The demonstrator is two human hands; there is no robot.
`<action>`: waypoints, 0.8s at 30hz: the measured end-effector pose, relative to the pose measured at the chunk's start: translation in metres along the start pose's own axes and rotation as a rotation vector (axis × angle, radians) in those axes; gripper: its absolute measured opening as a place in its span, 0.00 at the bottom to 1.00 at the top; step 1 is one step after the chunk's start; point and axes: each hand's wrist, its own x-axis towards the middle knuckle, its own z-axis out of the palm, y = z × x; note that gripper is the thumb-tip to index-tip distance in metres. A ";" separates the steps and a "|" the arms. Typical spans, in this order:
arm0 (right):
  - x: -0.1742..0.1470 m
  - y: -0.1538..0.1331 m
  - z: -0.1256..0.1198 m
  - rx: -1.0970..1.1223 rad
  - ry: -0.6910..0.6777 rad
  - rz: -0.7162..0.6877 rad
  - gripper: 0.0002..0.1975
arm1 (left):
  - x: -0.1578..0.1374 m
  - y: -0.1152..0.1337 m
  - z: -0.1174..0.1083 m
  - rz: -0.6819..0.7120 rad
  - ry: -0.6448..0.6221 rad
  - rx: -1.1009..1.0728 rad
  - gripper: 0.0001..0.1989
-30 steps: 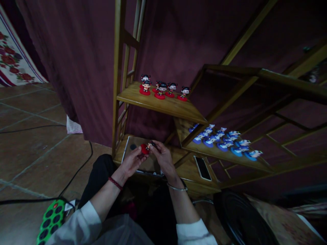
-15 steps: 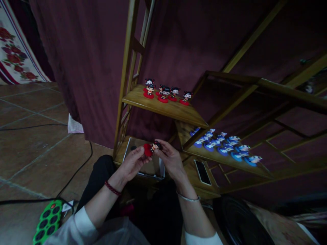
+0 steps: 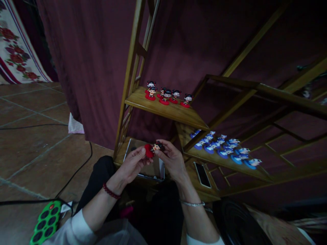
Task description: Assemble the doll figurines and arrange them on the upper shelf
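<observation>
Between my two hands is a small black-haired figurine (image 3: 155,147) with a round red base (image 3: 149,151), tilted on its side. My left hand (image 3: 133,164) pinches the red base between thumb and fingers. At the head end, the fingers of my right hand (image 3: 172,158) are closed on the figurine. Beneath them, partly hidden by the hands, lies an open box or tray (image 3: 156,168) on the low shelf. Several similar red-based figurines (image 3: 166,96) stand on the wooden shelf (image 3: 163,110) above my hands.
On the lower right shelf stand several blue-based figurines (image 3: 224,149). A phone (image 3: 202,174) lies below them. Wooden uprights (image 3: 129,68) frame the left side. A green power strip (image 3: 46,223) and black cable (image 3: 28,201) lie on the tiled floor. A black round object (image 3: 240,221) sits at lower right.
Both hands keep hold of the figurine, which has shifted very slightly to the right in view. The whole view has moved a little; the shelf figurines stand as before.
</observation>
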 end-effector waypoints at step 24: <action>-0.001 -0.012 -0.003 0.058 -0.028 0.019 0.17 | -0.006 0.003 0.010 -0.001 -0.020 0.031 0.12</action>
